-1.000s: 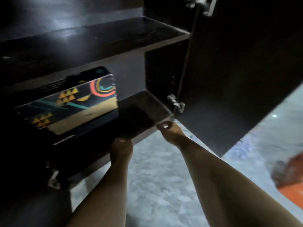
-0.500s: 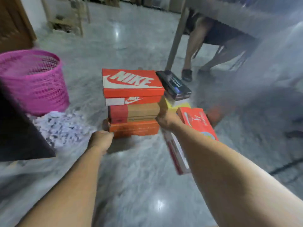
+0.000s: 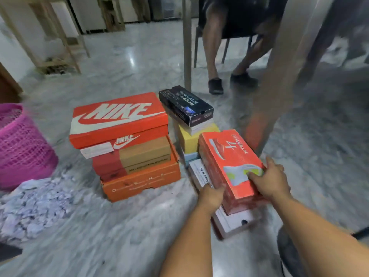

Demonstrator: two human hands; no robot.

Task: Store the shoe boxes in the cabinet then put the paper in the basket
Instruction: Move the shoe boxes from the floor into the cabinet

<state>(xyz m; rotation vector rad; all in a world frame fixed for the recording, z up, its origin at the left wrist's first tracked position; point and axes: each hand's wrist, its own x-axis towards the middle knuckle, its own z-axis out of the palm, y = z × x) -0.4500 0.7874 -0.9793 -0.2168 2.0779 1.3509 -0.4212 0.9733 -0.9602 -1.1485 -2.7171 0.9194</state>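
The floor holds two clusters of shoe boxes. The left stack counts three: an orange Nike box (image 3: 119, 118) on top, a red-and-brown box (image 3: 137, 156) under it, and an orange box (image 3: 143, 182) at the bottom. The right cluster counts at least five: one black box (image 3: 186, 105), one yellow box (image 3: 189, 140), one pale blue box (image 3: 190, 156) of which only a corner shows, one orange-red box (image 3: 229, 162) and one white box (image 3: 233, 220) beneath it; blur may hide another. That makes about eight boxes. There is one pink mesh basket (image 3: 22, 148), one heap of shredded paper (image 3: 34, 204), two hands, left (image 3: 211, 196) and right (image 3: 271, 180), and one seated person (image 3: 213, 37).
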